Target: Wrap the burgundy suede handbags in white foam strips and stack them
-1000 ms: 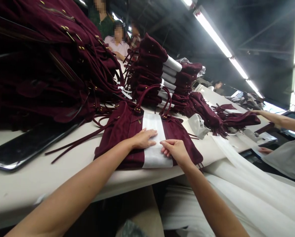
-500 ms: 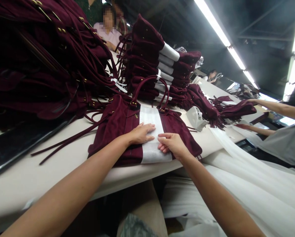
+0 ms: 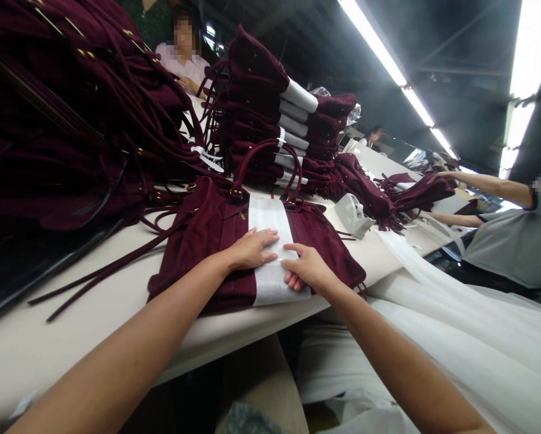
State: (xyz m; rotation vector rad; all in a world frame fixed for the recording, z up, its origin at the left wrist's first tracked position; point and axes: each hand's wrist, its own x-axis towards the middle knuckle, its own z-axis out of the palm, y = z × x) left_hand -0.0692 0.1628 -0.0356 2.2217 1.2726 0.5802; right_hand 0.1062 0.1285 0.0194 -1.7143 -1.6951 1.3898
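Note:
A maroon suede handbag (image 3: 198, 241) lies flat on the table in front of me, with a white paper band (image 3: 270, 217) wrapped across its middle. My left hand (image 3: 252, 248) rests flat on the band, fingers stretched out. Just to its right, my right hand (image 3: 307, 267) has curled fingers pressing on the band's edge. The bag's looped handle (image 3: 263, 154) stands up at its far side.
A high pile of maroon bags (image 3: 71, 114) fills the left. A neater stack of banded bags (image 3: 270, 120) stands behind. White fabric (image 3: 455, 325) drapes off the table (image 3: 71, 313) at right. Another person (image 3: 514, 241) reaches over the table at far right. Other people sit at the back.
My view has drifted so the bag sits slightly further left. Both hands stay on the white band, the right one a little nearer the left. The person at right has reached further in.

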